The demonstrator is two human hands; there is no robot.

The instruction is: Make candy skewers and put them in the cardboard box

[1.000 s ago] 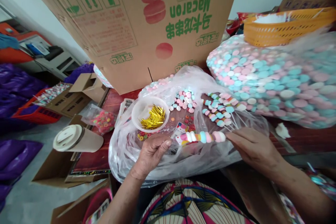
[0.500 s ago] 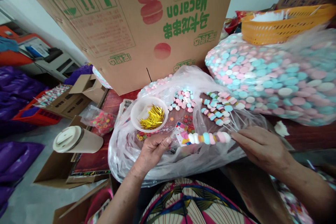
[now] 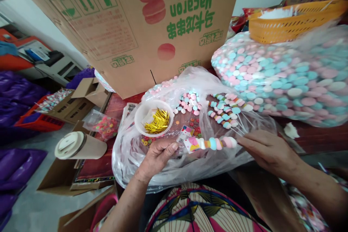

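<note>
A skewer of pink, white, blue and brownish sweets [image 3: 218,143] lies level between my two hands. My right hand [image 3: 268,149] is closed around its stick end, at the right. At the left, my left hand [image 3: 158,155] pinches a clear wrapper bag with a colourful print [image 3: 191,144], whose printed part surrounds the skewer's left tip. Another printed wrapper [image 3: 187,130] rests just behind it. Behind my left hand, a white plastic bowl [image 3: 138,127] contains gold twist ties [image 3: 158,120]. Several strung skewers [image 3: 223,115] lie together beyond my right hand.
Clear plastic sheeting [image 3: 127,168] covers the work surface, with loose sweets [image 3: 190,102] on it. A large carton [image 3: 108,36] stands behind. At right sits a big bag of sweets [image 3: 293,83] under a yellow basket [image 3: 288,25]. A lidded cup [image 3: 92,145] is at left.
The skewer has shifted slightly left with my right hand, and its left tip sits a little deeper in the printed wrapper. My left hand has barely moved.
</note>
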